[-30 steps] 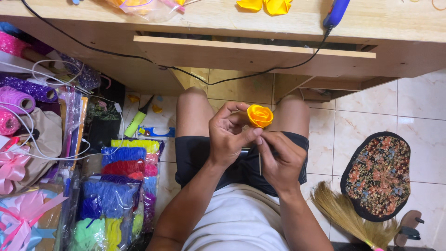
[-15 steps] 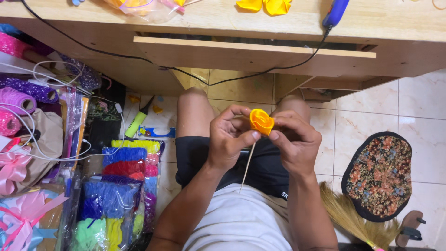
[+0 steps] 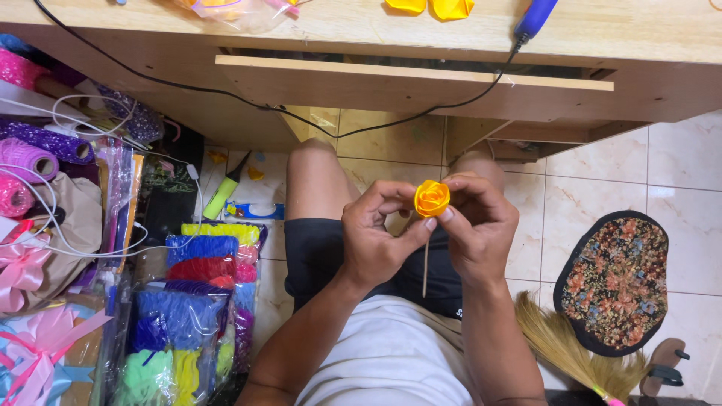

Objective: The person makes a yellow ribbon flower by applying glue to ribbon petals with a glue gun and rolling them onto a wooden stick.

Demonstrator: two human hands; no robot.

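A small yellow ribbon rose point(image 3: 432, 198) on a thin wooden stick point(image 3: 426, 265) is held above my lap. My left hand point(image 3: 377, 239) pinches the rose from the left with thumb and fingers. My right hand point(image 3: 477, 227) grips it from the right, fingertips on the petals. The stick hangs down between both hands toward my black shorts. I sit below a wooden desk, knees bare.
A wooden desk point(image 3: 421, 79) with a pulled-out shelf spans the top, with yellow petals point(image 3: 430, 7), a blue tool point(image 3: 535, 18) and a black cable point(image 3: 226, 94) on it. Bags of coloured yarn point(image 3: 197, 301) and ribbon rolls point(image 3: 34, 162) crowd the left. A floral mat point(image 3: 613, 280) and broom point(image 3: 571, 349) lie right.
Both hands have shifted slightly right and closed in around the rose. The right hand rose from lower on the stick to the flower head, and the stick now hangs straight down.
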